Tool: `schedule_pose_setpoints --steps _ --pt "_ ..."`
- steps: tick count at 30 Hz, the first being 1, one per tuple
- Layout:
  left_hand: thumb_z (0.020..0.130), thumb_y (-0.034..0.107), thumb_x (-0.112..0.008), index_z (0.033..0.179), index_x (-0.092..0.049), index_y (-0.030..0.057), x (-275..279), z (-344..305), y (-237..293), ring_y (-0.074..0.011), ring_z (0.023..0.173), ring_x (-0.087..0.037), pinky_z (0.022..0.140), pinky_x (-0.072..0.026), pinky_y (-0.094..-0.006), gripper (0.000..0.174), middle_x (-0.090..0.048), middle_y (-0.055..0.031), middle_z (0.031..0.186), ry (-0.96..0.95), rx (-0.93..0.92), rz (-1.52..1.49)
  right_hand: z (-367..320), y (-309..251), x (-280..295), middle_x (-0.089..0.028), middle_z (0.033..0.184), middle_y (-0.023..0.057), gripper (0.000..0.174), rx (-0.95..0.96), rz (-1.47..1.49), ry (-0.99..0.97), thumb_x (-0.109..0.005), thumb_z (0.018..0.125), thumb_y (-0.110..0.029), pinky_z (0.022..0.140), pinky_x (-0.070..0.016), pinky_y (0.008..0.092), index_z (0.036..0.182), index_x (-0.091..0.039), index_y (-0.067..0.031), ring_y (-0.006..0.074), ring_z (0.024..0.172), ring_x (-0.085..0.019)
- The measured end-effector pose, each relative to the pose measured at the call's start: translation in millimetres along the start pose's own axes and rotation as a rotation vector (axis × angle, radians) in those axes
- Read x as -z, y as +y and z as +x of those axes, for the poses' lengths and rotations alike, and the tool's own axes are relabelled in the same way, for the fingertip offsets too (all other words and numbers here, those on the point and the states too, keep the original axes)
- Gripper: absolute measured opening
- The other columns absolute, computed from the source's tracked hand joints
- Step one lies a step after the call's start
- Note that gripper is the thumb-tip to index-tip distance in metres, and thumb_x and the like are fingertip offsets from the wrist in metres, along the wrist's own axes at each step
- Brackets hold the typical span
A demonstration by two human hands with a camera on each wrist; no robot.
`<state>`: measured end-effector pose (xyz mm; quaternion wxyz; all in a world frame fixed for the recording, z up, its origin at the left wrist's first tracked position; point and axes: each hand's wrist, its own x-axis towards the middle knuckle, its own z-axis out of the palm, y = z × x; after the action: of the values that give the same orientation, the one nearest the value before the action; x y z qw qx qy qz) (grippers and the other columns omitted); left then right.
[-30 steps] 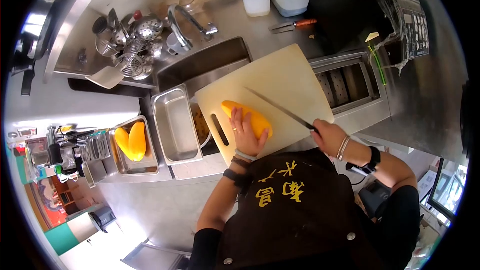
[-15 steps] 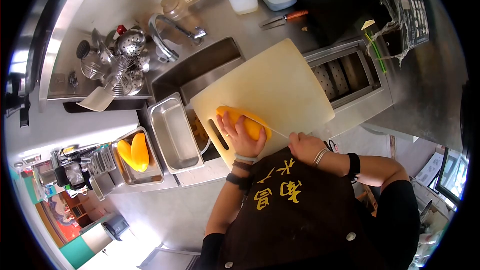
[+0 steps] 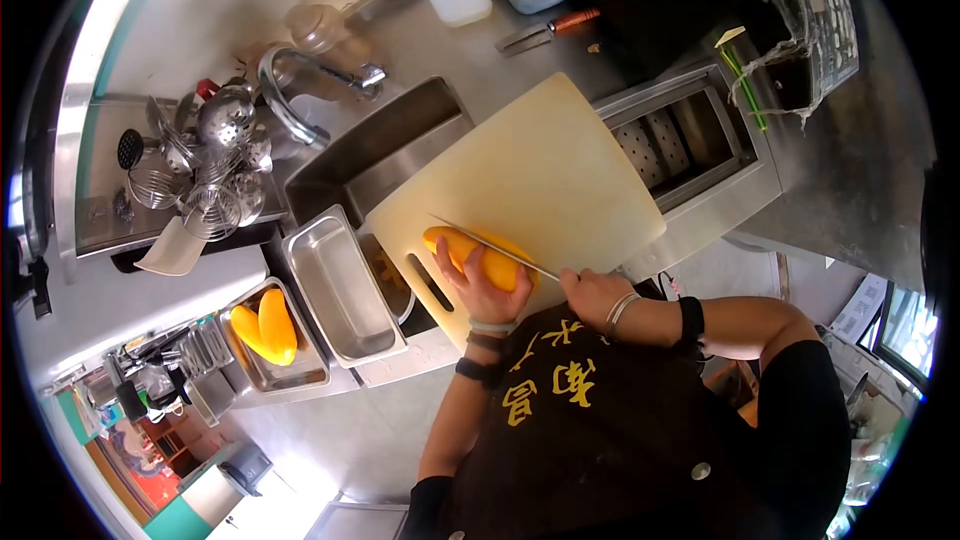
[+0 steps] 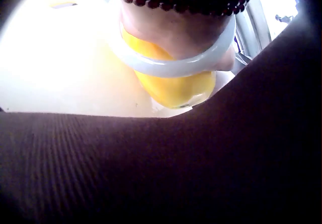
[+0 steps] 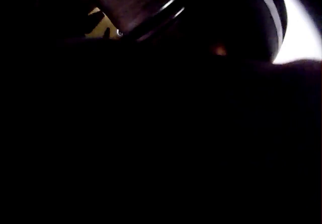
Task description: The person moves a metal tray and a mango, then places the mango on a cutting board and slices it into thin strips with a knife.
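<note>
Evidently soft and slippery, the mango (image 3: 503, 268) is best cupped from above, as the left hand's (image 3: 478, 290) grip does; right hand (image 3: 592, 297) clasps the knife (image 3: 490, 247).

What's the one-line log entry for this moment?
left hand: holds mango on cutting board | right hand: grips knife, blade across mango

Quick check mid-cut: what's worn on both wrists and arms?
Left hand: pale bangle, dark bead bracelet and black band at the wrist. Right hand: thin silver bangles and a black wristband. Both upper arms wear black sleeves; forearms are bare.
</note>
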<state>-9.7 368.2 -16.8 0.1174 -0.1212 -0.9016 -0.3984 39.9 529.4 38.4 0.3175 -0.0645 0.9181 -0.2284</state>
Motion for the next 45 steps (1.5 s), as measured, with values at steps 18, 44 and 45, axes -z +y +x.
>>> schedule_pose_setpoints --steps 18,44,45 --pt "0.059 0.028 -0.063 0.103 -0.040 0.0060 1.1 -2.7 -6.2 -0.0444 0.112 -0.027 0.088 -0.0293 -0.0503 0.054 -0.018 -0.0253 0.127 -0.023 -0.041 0.006 15.5 17.3 10.1 -0.057 0.072 0.0187 0.021 0.034 0.109 0.043 -0.040 0.081 -0.021 0.057 -0.0446 0.0421 0.088 -0.042 -0.0005 0.0350 0.064 -0.056" --pt "0.057 0.027 -0.063 0.102 -0.040 0.0075 -1.7 -4.3 -3.6 -0.0457 0.111 -0.027 0.086 -0.0316 -0.0510 0.054 -0.018 -0.0255 0.126 0.009 -0.065 0.038 36.9 10.7 -21.4 -0.058 0.077 0.0204 0.019 -0.011 0.051 -0.035 -0.042 0.076 -0.011 0.062 -0.0458 0.0413 0.091 -0.042 0.0000 0.0348 0.072 -0.058" --pt "0.057 0.027 -0.063 0.102 -0.040 0.0075 -1.2 -5.1 -3.8 -0.0457 0.111 -0.027 0.086 -0.0316 -0.0510 0.054 -0.018 -0.0255 0.126 0.005 -0.069 0.038 39.4 12.4 -27.3 -0.058 0.076 0.0202 0.020 -0.006 0.052 -0.007 -0.042 0.076 -0.012 0.062 -0.0458 0.0412 0.092 -0.043 -0.0002 0.0346 0.072 -0.058"
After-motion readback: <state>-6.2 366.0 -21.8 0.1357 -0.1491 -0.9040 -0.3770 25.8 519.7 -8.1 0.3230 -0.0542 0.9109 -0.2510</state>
